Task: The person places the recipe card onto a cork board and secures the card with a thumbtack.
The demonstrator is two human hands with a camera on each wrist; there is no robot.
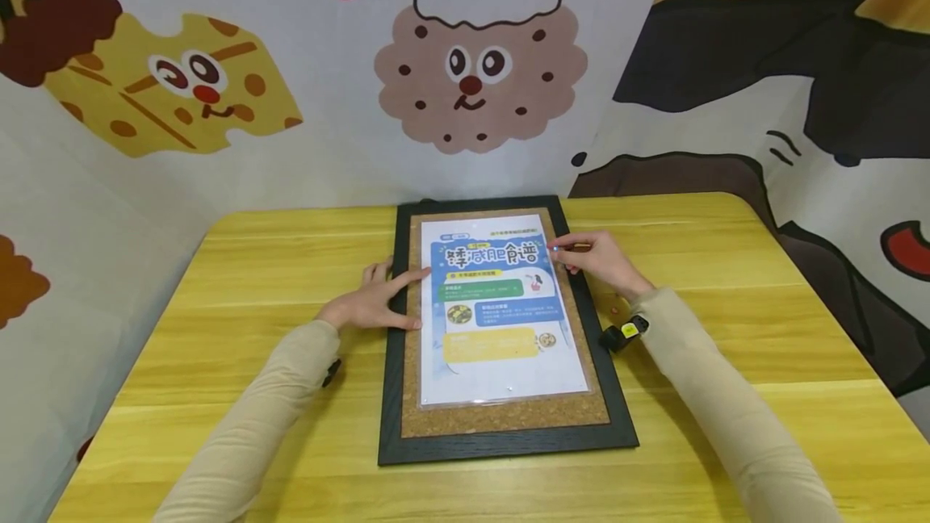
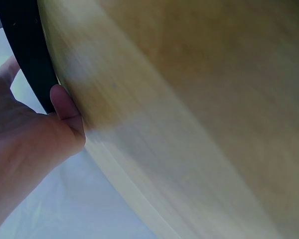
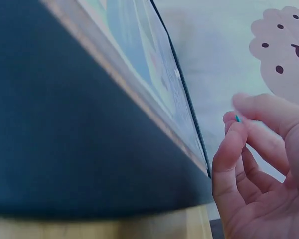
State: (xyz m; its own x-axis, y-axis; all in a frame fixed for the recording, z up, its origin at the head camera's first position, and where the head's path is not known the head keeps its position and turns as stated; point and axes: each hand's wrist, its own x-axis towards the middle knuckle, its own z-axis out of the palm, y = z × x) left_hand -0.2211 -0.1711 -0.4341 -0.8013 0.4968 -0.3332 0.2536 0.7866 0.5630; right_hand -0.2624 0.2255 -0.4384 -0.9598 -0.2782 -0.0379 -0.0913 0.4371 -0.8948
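A cork board (image 1: 508,418) with a black frame (image 1: 508,444) lies on the table. On it is a printed poster (image 1: 501,374) with blue, green and yellow panels. My left hand (image 1: 366,303) rests across the frame's left side, thumb and forefinger spread with their tips at the poster's left edge. In the left wrist view, that hand (image 2: 35,134) touches the black frame. My right hand (image 1: 599,257) is at the poster's upper right edge. Its thumb and fingertips pinch a small teal pin (image 3: 237,118), mostly hidden by the fingers.
The yellow wood-grain table (image 1: 291,265) extends on both sides of the board. Behind it hangs a white cloth (image 1: 327,160) printed with cartoon food. A small round brownish thing (image 1: 615,311) lies near my right wrist.
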